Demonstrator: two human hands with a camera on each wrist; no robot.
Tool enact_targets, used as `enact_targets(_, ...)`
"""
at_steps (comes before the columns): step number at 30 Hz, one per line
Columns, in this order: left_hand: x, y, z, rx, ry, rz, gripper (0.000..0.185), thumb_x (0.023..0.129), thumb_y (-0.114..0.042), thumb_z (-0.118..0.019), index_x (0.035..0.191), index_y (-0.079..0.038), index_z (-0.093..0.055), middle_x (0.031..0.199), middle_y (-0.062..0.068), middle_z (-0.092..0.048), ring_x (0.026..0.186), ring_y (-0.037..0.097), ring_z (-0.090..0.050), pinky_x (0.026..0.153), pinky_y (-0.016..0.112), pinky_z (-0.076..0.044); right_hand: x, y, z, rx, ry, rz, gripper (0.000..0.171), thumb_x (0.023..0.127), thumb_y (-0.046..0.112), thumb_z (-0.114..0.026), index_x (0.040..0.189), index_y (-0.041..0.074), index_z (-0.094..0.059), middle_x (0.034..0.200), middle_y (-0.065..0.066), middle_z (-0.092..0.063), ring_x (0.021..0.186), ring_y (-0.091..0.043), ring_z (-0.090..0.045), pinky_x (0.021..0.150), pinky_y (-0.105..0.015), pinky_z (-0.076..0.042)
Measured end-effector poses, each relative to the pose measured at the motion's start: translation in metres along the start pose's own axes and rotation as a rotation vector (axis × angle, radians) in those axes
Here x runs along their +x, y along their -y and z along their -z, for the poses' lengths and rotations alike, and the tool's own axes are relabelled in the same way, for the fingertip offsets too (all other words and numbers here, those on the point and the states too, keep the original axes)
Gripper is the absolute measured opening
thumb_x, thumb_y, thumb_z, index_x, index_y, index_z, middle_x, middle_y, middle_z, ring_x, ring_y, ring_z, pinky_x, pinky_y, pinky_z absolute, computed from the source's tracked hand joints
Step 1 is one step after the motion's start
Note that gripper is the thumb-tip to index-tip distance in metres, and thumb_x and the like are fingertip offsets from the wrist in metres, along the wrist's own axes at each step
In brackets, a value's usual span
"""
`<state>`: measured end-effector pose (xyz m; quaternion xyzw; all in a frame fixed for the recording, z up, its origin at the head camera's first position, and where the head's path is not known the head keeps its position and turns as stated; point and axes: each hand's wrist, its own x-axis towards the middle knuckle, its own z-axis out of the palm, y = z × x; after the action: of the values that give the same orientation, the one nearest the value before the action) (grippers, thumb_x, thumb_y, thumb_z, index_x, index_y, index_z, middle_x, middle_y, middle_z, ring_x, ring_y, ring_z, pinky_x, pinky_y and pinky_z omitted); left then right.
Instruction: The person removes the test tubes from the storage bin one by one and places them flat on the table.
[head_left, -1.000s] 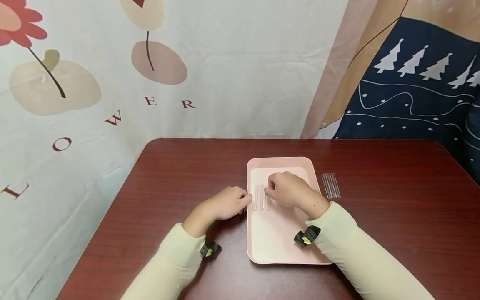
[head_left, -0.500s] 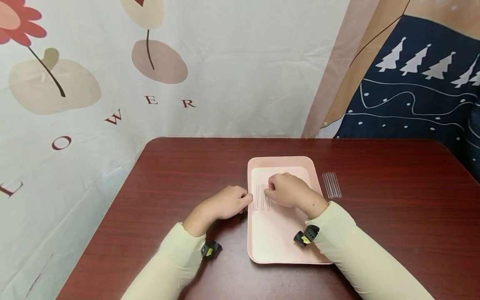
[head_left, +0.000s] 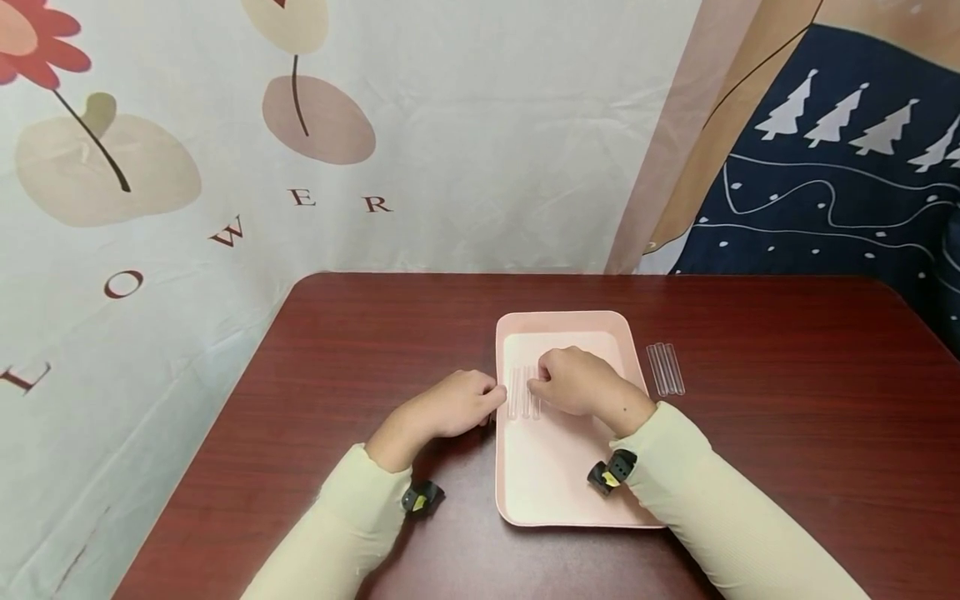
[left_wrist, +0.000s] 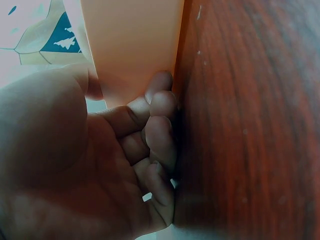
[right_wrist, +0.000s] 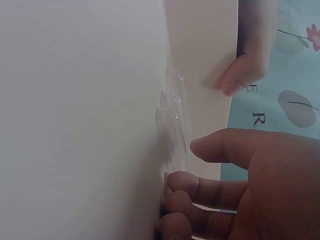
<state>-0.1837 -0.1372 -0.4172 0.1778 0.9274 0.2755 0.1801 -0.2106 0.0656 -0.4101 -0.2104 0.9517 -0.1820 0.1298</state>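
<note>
1. Hands — two: the left hand and the right hand.
2. Pink tray — one, on the counter.
3. Clear tubes in the tray — three, side by side near its left edge.
4. Clear tubes on the counter — three, side by side just right of the tray.
5. Clear tubes altogether — six.
6. Wrist cameras — two, one at the left wrist and one at the right wrist.
7. Counter — one.
</note>
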Motion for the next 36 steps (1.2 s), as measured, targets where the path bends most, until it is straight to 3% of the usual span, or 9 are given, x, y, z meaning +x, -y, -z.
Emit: enact_targets(36, 0.0019, 0.0004, 0.0012, 0.014, 0.013, 0.000, 0.039, 0.096, -0.026, -0.041, 0.064, -0.016, -0.060, 0.057, -0.005, -0.058, 0.053, 0.011, -0.053, 0.059, 0.026, -0.044, 0.0001, -0.0020, -0.0028, -0.003, 0.015, 0.029, 0.031, 0.088, 0.026, -0.062, 0.063, 0.015, -0.048, 0.060, 0.002, -0.044, 0.059, -0.015, -0.045, 0.056, -0.027, -0.035)
